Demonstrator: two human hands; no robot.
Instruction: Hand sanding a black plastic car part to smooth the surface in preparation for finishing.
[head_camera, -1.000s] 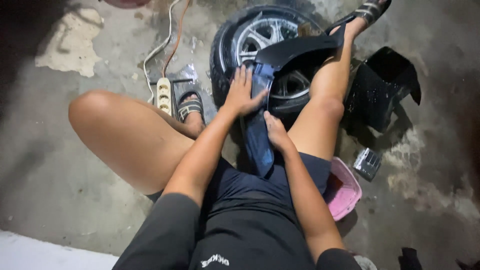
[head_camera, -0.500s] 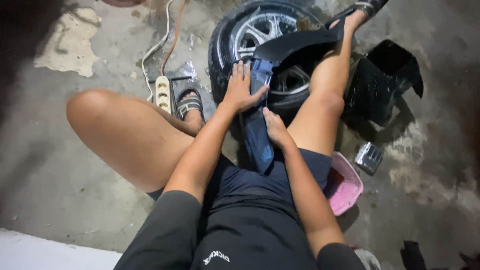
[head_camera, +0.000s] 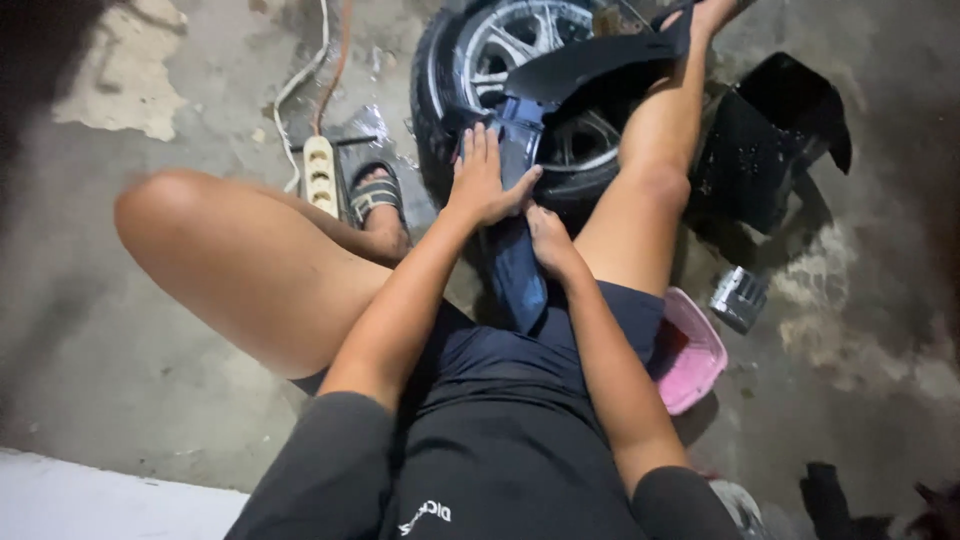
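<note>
Left hand (head_camera: 482, 180) spread flat on dark blue panel (head_camera: 517, 260), right hand (head_camera: 548, 238) pinching its edge below, wheel (head_camera: 530, 90) just beyond: best keep pressure even.

left hand (head_camera: 482, 180) on blue panel (head_camera: 515, 265) — wheel (head_camera: 520, 90) behind

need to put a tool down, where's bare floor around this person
Bare concrete floor lies outside the bent left knee, back to the white edge. Another patch sits beyond the pink tub. It is crowded ahead: left hand and right hand on the dark blue panel, wheel, power strip.
</note>
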